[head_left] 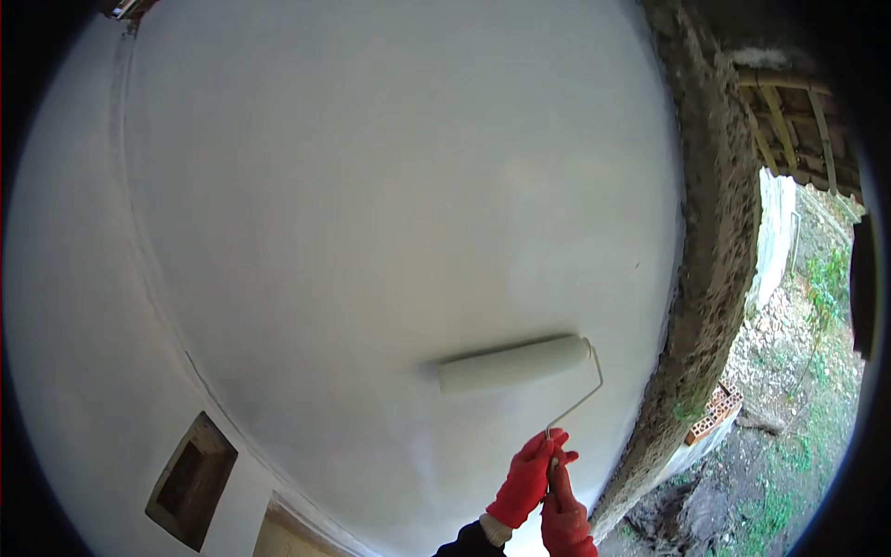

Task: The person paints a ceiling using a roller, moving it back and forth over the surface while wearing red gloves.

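A white paint roller point(515, 365) lies along the white wall point(390, 204), low down and near its right edge, its left end tilted lower. From its right end a bent wire point(582, 399) runs down to two red-gloved hands. The left hand's point(522, 485) grip is clamped on the roller at the wire's lower end; the right hand's point(566, 524) grip is clamped on it just below, touching the left. Beyond the wall's rough right edge point(710, 232) sits a hollow brick point(716, 411).
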`<state>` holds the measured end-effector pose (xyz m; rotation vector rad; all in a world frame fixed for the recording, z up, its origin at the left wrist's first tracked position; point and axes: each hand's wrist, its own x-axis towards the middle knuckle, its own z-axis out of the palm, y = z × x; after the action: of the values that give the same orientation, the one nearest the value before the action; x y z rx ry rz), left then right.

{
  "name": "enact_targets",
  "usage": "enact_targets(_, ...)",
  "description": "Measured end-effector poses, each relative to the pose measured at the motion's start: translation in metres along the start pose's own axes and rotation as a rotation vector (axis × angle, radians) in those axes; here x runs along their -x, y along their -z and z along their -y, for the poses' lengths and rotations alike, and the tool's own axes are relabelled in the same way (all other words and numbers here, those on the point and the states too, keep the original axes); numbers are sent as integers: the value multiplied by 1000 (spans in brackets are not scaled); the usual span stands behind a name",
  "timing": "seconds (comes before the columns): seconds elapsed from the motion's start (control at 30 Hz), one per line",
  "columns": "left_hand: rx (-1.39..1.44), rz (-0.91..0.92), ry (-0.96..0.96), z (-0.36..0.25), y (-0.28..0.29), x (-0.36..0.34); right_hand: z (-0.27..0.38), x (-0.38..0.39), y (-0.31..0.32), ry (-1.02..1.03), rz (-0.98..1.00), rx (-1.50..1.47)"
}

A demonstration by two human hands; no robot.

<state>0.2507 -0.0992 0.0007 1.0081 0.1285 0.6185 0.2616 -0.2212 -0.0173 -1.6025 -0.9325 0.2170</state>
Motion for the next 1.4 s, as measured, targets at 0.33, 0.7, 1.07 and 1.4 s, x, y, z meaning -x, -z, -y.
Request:
enact_targets(0.33, -641, 86, -359, -188, -97, -12, 172, -111, 40, 249, -252, 55)
enact_targets(0.7, -824, 202, -814, -327, -108, -8, 408, -272, 102, 456, -226, -181)
enact_targets(1.07, -1029, 76, -841, -405, -54, 7, 618, -377, 161, 606, -192, -136)
enact_targets(1.4, -1220, -80, -870, -443, -14, 21, 723, -525, 190, 979, -298, 202)
